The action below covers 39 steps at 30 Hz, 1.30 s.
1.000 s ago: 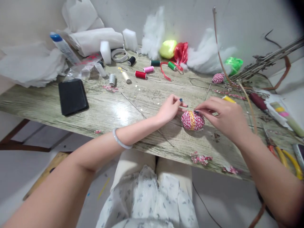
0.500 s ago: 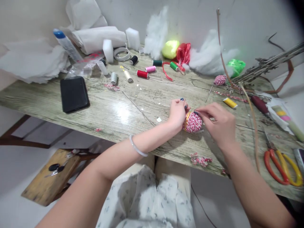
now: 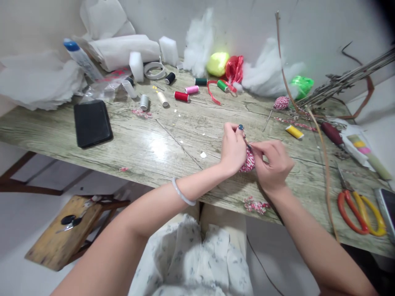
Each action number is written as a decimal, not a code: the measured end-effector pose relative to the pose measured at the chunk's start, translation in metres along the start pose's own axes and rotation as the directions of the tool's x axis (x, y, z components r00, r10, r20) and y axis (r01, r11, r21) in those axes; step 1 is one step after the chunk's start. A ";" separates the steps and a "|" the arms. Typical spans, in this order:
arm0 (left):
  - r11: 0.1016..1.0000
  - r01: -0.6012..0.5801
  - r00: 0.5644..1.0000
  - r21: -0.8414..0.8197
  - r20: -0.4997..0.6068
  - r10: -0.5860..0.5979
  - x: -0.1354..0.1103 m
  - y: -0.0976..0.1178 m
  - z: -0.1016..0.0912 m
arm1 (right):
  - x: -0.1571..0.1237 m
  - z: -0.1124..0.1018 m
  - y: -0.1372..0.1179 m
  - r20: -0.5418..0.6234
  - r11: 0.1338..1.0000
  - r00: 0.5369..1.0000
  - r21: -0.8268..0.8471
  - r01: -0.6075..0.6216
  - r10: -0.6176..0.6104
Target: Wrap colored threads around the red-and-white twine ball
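A ball wrapped in red-and-white twine (image 3: 247, 162) is held low over the table, partly hidden behind my fingers. My left hand (image 3: 233, 148) is curled round its left and far side, closed on it. From the right, my right hand (image 3: 273, 164) meets it with thumb and forefinger pinched together at the top of the ball. Whatever lies between those fingertips is too small to make out. Scraps of red-and-white twine (image 3: 256, 205) lie at the table edge just below, and a small white paper piece (image 3: 203, 155) lies to the left.
Thread spools, among them a red spool (image 3: 182, 96) and a yellow spool (image 3: 294, 132), lie about the table. Scissors (image 3: 359, 211) and a long brown stem (image 3: 327, 176) are on the right. A black phone-like slab (image 3: 93, 123) sits left; white stuffing (image 3: 262, 72) is heaped behind.
My two hands have come closer together, covering more of the ball. The right hand has shifted left, and the yellow part of the ball is now mostly hidden. The view has shifted slightly.
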State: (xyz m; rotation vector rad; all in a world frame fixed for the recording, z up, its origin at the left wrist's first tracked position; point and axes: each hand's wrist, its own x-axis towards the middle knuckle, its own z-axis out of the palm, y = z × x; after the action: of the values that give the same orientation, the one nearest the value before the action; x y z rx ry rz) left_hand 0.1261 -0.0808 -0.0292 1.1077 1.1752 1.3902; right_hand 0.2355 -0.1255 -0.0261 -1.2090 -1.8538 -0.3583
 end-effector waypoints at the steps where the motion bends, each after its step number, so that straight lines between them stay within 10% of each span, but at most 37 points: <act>1: 0.999 -0.036 0.999 -0.016 -0.001 0.036 0.004 0.001 -0.001 | 0.002 0.003 0.000 -0.010 1.000 1.000 0.014 0.012 -0.012; 16: 0.857 -0.514 0.853 -0.022 0.093 0.514 0.011 -0.004 -0.023 | 0.011 0.007 0.010 0.068 0.957 0.982 0.225 -0.185 0.174; 28: 0.860 -0.501 0.843 0.101 0.284 0.458 0.007 0.000 -0.035 | 0.006 -0.006 0.019 0.280 0.960 0.943 0.161 -0.229 0.178; 39: 0.615 -0.664 0.738 0.425 0.503 0.449 -0.003 0.011 -0.070 | 0.005 -0.010 0.005 0.349 0.918 0.909 0.235 -0.320 0.228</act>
State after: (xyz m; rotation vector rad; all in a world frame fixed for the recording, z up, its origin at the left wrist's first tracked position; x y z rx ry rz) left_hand 0.0565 -0.0920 -0.0272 2.2490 1.0383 1.2031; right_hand 0.2443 -0.1261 -0.0174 -1.3570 -1.8807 0.2745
